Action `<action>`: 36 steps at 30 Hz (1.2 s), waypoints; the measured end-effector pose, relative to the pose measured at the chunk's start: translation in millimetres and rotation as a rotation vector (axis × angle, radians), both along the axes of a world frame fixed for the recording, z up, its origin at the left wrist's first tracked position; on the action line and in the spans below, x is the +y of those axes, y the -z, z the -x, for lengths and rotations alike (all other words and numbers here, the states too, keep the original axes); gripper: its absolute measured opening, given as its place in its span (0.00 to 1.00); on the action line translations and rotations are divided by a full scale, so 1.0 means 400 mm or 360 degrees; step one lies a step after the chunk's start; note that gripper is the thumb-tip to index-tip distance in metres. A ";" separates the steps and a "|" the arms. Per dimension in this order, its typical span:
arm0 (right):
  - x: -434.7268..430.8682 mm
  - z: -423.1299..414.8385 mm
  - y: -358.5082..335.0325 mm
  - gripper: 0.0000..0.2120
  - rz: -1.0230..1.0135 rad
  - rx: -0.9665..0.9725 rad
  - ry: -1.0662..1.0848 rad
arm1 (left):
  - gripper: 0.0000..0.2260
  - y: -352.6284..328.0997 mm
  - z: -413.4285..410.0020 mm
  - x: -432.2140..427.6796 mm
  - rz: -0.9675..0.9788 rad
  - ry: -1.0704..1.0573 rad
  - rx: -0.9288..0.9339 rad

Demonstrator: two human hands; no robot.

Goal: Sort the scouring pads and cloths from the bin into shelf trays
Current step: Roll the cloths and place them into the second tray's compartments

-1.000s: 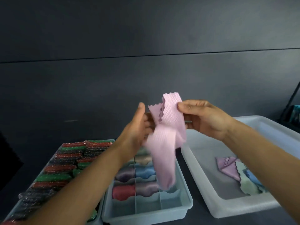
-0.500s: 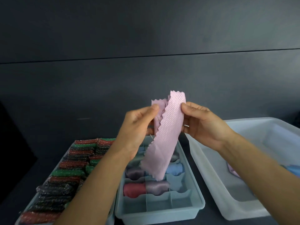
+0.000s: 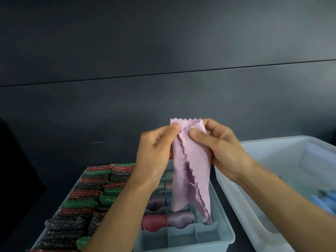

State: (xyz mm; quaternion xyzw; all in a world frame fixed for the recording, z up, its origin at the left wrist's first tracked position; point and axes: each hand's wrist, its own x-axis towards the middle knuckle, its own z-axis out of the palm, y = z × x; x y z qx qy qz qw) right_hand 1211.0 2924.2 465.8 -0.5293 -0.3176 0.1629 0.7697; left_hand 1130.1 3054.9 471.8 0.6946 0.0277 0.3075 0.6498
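- Head view. Your left hand (image 3: 154, 153) and right hand (image 3: 223, 150) hold one pink cloth (image 3: 192, 171) up in front of a dark wall (image 3: 163, 51).
- Left hand: the thumb pinches the cloth's top left corner. The fingers of this hand sit behind the fabric and you cannot make them out.
- Right hand: the thumb presses on the front fold near the top and the fingers curl round behind the cloth.
- The cloth is folded lengthwise, with zigzag edges and a waffle texture. It hangs down over the divided tray (image 3: 224, 233). You cannot tell whether its lower tip touches a divider or hangs just above it.
- Divided tray: the near compartments show a red roll (image 3: 154, 221) and a mauve roll (image 3: 180, 216) side by side. The rear rows are mostly hidden behind the cloth and your left wrist.
- Left of it is the pad tray (image 3: 78, 181), packed with scouring pads (image 3: 87, 193) in red, green and black glitter mesh. Your left forearm and the bottom of the frame cut off its near end.
- Right of the divided tray is the white bin (image 3: 245, 215), cut off by the right edge of the frame.
- In the bin, a blue cloth (image 3: 325, 202) shows partly above your right forearm. It is blurred and its shape is unclear.
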 end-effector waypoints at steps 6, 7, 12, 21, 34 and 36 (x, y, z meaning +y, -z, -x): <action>-0.013 0.018 0.013 0.29 0.0237 -0.0456 0.0451 | 0.28 -0.026 0.001 0.033 -0.0116 -0.0112 -0.0018; -0.011 0.030 0.017 0.31 0.0251 -0.0478 0.0370 | 0.26 -0.026 -0.001 0.033 -0.0123 -0.0117 -0.0013; 0.033 0.078 0.044 0.35 0.0333 -0.0538 0.0256 | 0.17 -0.025 0.002 0.022 -0.0264 -0.0058 0.0036; 0.012 0.015 0.059 0.10 0.0322 -0.0047 0.0466 | 0.26 -0.029 0.046 0.078 -0.0543 -0.0018 -0.0009; -0.015 -0.004 0.046 0.10 0.0197 0.0226 -0.0122 | 0.23 -0.026 0.061 0.101 -0.0409 0.0165 0.0095; -0.022 -0.008 0.042 0.06 0.0123 0.0269 -0.0132 | 0.20 -0.020 0.060 0.110 -0.0381 0.0159 0.0108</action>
